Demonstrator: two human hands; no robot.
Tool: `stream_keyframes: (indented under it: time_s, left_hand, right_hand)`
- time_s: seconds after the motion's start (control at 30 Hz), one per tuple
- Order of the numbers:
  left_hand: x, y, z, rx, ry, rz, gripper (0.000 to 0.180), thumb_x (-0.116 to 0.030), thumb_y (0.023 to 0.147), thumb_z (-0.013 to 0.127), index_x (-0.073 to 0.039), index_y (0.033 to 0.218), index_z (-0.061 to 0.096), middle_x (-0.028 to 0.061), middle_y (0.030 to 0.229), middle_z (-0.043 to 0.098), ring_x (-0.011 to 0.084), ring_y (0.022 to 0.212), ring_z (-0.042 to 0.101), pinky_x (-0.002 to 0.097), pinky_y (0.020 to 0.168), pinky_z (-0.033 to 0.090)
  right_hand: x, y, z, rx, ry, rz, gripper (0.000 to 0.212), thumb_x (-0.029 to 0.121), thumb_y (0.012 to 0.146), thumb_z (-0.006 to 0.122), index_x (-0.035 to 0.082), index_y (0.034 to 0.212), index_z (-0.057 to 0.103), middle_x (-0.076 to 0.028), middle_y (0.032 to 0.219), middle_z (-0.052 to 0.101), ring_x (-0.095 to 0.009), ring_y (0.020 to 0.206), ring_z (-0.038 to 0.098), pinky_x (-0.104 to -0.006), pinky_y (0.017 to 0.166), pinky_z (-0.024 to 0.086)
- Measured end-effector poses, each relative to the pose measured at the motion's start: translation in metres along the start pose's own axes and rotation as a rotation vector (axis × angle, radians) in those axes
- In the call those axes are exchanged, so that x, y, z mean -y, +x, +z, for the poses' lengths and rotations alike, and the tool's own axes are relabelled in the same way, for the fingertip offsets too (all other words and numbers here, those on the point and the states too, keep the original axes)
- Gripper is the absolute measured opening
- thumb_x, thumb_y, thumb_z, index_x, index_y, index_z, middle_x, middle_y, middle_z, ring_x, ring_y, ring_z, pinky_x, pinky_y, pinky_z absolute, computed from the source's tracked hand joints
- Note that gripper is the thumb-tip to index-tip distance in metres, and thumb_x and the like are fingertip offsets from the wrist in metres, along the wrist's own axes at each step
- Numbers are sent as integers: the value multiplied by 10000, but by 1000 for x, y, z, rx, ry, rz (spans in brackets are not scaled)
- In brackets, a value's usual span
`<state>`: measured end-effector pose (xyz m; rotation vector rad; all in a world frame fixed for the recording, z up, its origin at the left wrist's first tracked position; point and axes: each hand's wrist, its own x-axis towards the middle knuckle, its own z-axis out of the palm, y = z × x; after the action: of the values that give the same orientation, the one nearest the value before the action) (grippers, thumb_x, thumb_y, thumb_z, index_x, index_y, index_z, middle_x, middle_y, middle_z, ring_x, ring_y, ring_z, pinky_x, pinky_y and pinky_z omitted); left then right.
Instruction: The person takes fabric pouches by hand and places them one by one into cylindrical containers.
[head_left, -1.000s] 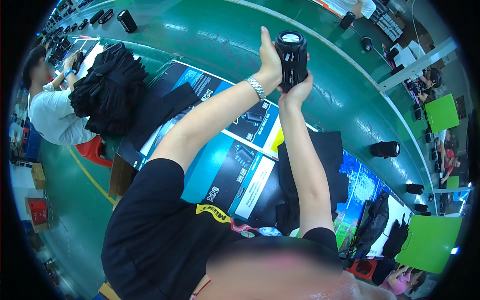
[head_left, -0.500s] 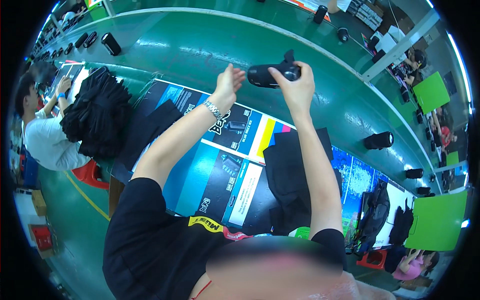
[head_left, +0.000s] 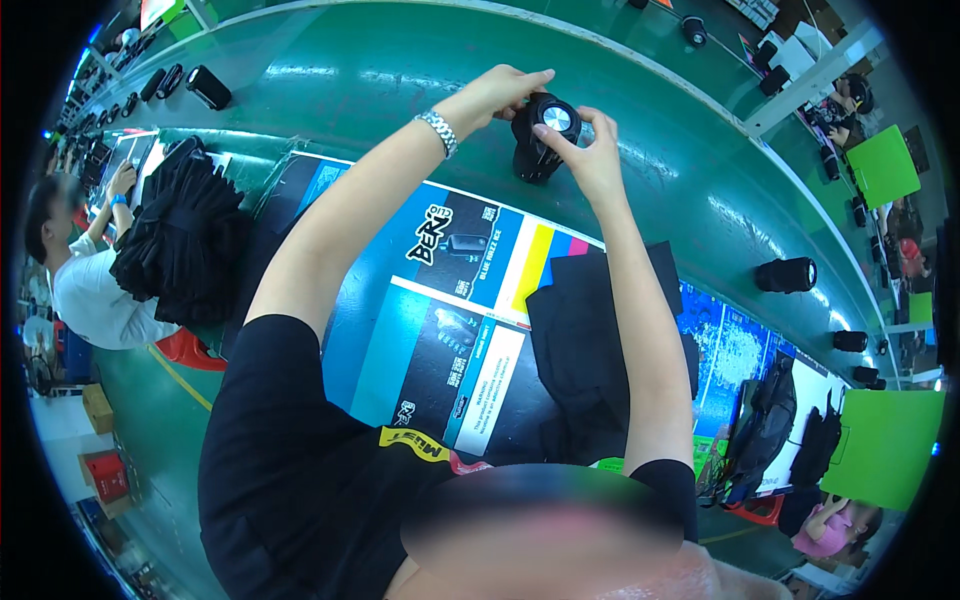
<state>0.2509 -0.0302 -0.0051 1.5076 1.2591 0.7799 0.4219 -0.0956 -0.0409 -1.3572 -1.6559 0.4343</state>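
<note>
Fingers of both your hands are closing around a black cylindrical speaker [head_left: 541, 135] in the upper middle of the frame. Your right hand [head_left: 592, 150] is pinching its upper end, with the thumb and forefinger curling round the rim of the shiny silver end cap [head_left: 557, 118] that is facing the camera. Your left hand [head_left: 497, 92] is reaching in from the left, its fingers lying close together and extending across the top of the speaker; you are wearing a metal wristwatch [head_left: 438, 131] on that wrist. How firmly the left fingertips are pressing cannot be told, since the speaker is hiding them.

You are holding the speaker tilted, over the green conveyor belt [head_left: 350, 70] that is curving across the top of the frame. Whether its lower end is resting on the belt cannot be told.

Below your arms, flattened printed cartons [head_left: 440, 300] in blue, black and yellow are lying across the middle of the frame. A dark fabric pouch [head_left: 580, 340] is lying on them under your right forearm. A heap of black pouches [head_left: 185, 235] is sitting at the left. More black speakers [head_left: 786, 274] are lying on the belt at the right and at the upper left. Another person in a white shirt [head_left: 85, 290] is working at the far left edge.
</note>
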Motion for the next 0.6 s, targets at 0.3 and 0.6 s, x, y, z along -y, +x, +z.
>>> stream_keyframes:
  time_s: [0.3,0.6]
  left_hand:
    - [-9,6,-3,28,278,233,325,-353,845,660,-47,737,643,-8,599,507,106,529,423,234,477,347]
    - [-46,-39,33,-211,834,1040,231,-239,848,634,-9,838,629,110,727,610,242,598,561,342,561,444]
  right_hand:
    - [-8,-4,5,81,599,269,886,396,593,856,-90,1178,400,-204,1087,553,-215,917,611,-261,767,494]
    - [-14,0,-7,60,377,175,661,449,617,827,-48,967,566,-97,866,645,-171,777,630,-272,693,496]
